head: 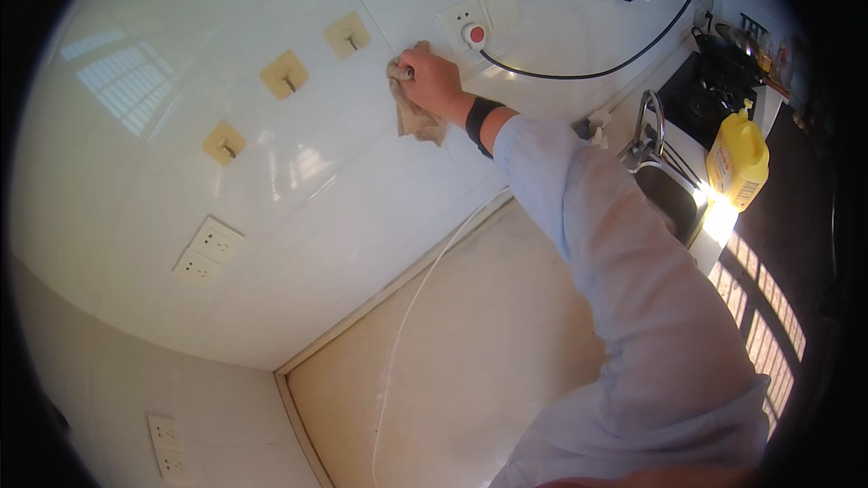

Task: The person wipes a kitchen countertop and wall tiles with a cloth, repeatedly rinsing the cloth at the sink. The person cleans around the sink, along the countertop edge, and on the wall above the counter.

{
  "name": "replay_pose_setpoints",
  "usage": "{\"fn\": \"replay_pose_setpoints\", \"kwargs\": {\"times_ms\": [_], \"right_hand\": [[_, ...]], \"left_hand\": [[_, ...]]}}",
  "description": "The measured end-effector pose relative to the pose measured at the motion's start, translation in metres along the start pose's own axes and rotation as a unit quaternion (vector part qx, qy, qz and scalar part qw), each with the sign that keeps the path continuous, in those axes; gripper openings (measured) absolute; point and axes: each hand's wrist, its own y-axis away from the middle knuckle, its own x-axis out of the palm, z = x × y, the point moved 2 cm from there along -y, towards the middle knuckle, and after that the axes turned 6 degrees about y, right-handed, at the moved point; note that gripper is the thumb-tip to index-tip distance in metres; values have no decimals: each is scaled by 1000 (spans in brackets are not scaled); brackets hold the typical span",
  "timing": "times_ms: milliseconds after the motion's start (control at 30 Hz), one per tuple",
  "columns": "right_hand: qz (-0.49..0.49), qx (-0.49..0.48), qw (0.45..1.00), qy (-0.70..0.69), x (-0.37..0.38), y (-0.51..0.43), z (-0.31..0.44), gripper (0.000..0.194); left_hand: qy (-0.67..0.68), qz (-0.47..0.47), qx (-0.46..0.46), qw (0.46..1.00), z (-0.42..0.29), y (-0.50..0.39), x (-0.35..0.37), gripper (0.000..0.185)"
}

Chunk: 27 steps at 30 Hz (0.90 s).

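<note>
My right hand [434,81] is closed around a crumpled brown cloth [417,118] and presses it to the glossy white tiled wall [339,217]. Part of the cloth hangs below my fist. Just right of the hand, a plug with a red centre [477,34] sits in a wall socket [464,15], and a black cable [576,76] curves away from it. To the left of the cloth, three yellowish adhesive hooks [348,35] are stuck on the wall in a slanting row. My left hand is out of view.
A beige countertop [488,312] meets the wall, with a thin white cord [407,315] across it. On the right are a steel sink [671,200], a faucet [647,122], a yellow jug [738,159] and a black gas stove [698,95]. More sockets [209,247] sit lower left.
</note>
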Motion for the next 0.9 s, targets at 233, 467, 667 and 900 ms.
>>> {"fn": "replay_pose_setpoints", "kwargs": {"times_ms": [233, 467, 667, 900], "right_hand": [[-113, -19, 993, -42, -5, -24, 3, 9], [-41, 139, 989, -40, 10, -4, 1, 18], [-4, 189, 981, -52, 12, -4, -5, 23], [-28, 108, 992, -54, 18, -5, -1, 20]], "left_hand": [[-113, -17, 9, 993, 5, 3, -12, 33], [-209, -25, 15, 977, 15, 2, -20, 39], [-298, -34, 24, 954, 10, -12, -33, 43], [-398, -31, 40, 916, -1, -42, -39, 49]]}}
